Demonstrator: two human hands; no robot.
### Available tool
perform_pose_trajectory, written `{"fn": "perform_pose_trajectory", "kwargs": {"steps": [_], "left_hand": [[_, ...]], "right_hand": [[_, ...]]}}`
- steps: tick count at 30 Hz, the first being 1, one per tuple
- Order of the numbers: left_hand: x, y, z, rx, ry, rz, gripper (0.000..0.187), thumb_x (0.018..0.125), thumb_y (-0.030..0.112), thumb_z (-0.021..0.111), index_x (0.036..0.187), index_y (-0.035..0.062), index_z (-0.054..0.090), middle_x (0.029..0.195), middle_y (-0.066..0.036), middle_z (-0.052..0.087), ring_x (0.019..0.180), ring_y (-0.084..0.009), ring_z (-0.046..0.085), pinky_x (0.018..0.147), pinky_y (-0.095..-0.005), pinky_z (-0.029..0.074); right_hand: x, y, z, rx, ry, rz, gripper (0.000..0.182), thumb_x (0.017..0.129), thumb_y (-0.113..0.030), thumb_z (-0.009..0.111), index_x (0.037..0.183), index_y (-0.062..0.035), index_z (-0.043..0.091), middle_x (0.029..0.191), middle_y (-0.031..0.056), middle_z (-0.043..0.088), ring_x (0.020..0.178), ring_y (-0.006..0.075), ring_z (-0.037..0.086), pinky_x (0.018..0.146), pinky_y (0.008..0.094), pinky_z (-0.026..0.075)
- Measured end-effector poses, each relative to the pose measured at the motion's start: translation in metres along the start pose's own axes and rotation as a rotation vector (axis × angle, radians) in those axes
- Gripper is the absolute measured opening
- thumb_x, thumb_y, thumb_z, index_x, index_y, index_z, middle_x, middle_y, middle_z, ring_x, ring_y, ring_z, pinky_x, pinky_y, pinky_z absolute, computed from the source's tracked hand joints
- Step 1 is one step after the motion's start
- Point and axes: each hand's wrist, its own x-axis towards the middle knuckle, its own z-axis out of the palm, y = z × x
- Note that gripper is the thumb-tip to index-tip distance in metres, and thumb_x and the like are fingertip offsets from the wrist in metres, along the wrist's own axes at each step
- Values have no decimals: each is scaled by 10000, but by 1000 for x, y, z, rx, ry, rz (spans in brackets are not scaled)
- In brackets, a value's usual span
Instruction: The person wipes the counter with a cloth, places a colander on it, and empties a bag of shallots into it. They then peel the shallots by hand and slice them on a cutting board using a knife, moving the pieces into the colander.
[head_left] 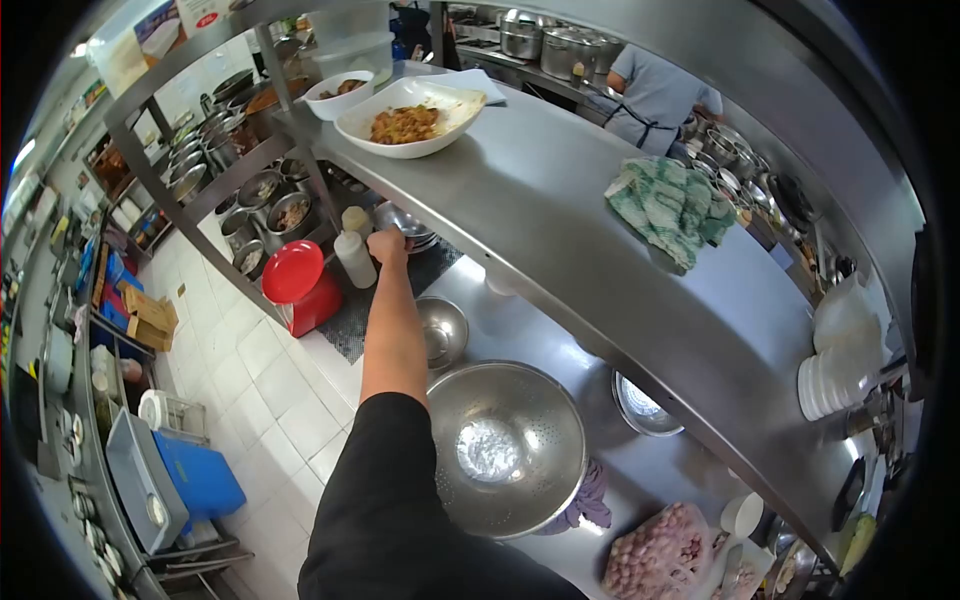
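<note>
My left hand (388, 244) reaches far across the counter with its fingers closed at the near edge of a small stack of metal bowls (408, 224). It seems to pinch a bowl's rim, though the fingertips are partly hidden. Just left of it stand a white squeeze bottle (354, 259) and a second, yellowish bottle (355, 220). Under my forearm lies a single small metal bowl (441, 332). Closer to me sits a large perforated colander (500, 450) with nothing in it. My right hand is out of view.
A steel shelf (560, 230) overhangs the counter, bearing a white bowl of food (410, 117) and a green checked cloth (668, 208). A red scale (300, 287) stands at the left edge. A bag of shallots (660, 555) lies near right. A person (655, 95) works beyond.
</note>
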Motion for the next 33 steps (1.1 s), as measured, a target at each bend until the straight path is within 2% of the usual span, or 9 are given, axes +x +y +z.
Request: {"fn": "perform_pose_trajectory", "kwargs": {"steps": [5, 7, 10, 11, 15, 16, 23, 28, 33], "left_hand": [[13, -21, -8, 128, -62, 450, 228, 826, 81, 647, 873, -136, 594, 733, -218, 634, 525, -274, 660, 450, -367, 554], [-12, -18, -35, 73, -203, 554, 197, 854, 85, 635, 832, -95, 558, 698, -152, 598, 542, -248, 654, 468, -360, 561], [-56, -10, -68, 50, -337, 472, 147, 902, 100, 594, 892, -40, 549, 722, -81, 566, 600, -192, 632, 484, -350, 575], [-72, -10, -80, 116, -374, 502, 126, 901, 104, 592, 891, -14, 547, 723, -63, 558, 618, -170, 614, 496, -340, 583], [-192, 0, -114, 163, -810, 387, 129, 893, 153, 573, 821, 47, 591, 683, -12, 546, 546, -102, 515, 458, -255, 486], [-239, 0, -117, 213, -913, 374, 118, 885, 143, 570, 827, 43, 593, 685, -14, 545, 546, -101, 517, 470, -263, 500], [-560, -142, -115, 550, -1422, 121, 220, 834, 115, 615, 984, -41, 656, 781, -70, 594, 630, -149, 599, 555, -282, 574], [-767, -232, -109, 433, -1548, -423, 204, 885, 89, 586, 1017, -65, 604, 950, -147, 645, 795, -250, 668, 656, -342, 613], [-867, -282, -98, 379, -1601, -442, 131, 896, 33, 549, 983, -60, 583, 987, -149, 630, 813, -276, 677, 670, -347, 618]], "right_hand": [[18, 48, -11, -436, -64, -342, 291, 960, -190, 567, 1136, 33, 630, 1185, 144, 654, 1061, 273, 611, 836, 405, 534], [-1, 21, 20, 549, 40, 187, 295, 919, -216, 639, 1108, 10, 642, 1159, 182, 653, 1017, 259, 616, 782, 430, 543], [4, 38, 38, 753, -120, 366, 526, 1021, -333, 483, 1443, -23, 438, 1441, 144, 483, 1270, 287, 510, 1097, 424, 391], [-9, 59, 20, 322, -371, -126, 489, 1018, -308, 496, 1421, -34, 470, 1419, 138, 507, 1246, 278, 531, 1049, 402, 446], [10, 73, 31, 302, -77, -23, 308, 917, -250, 651, 1118, -18, 637, 1045, 94, 642, 878, 233, 634, 704, 393, 563], [-33, -8, 59, 558, 66, 144, 149, 891, -149, 657, 983, -34, 646, 920, 64, 624, 808, 207, 611, 664, 367, 542], [-15, -26, 95, 601, -237, 97, 133, 834, 64, 565, 942, 26, 633, 854, 65, 655, 730, 138, 607, 670, 274, 499], [-26, -21, 91, 219, -357, -279, 69, 838, 26, 570, 875, 15, 627, 953, 78, 673, 713, 74, 557, 616, 237, 449], [-20, -31, 80, 73, -243, -894, 70, 786, 35, 568, 770, 73, 512, 1294, 259, 548, 972, 322, 626, 779, 354, 516]]}}
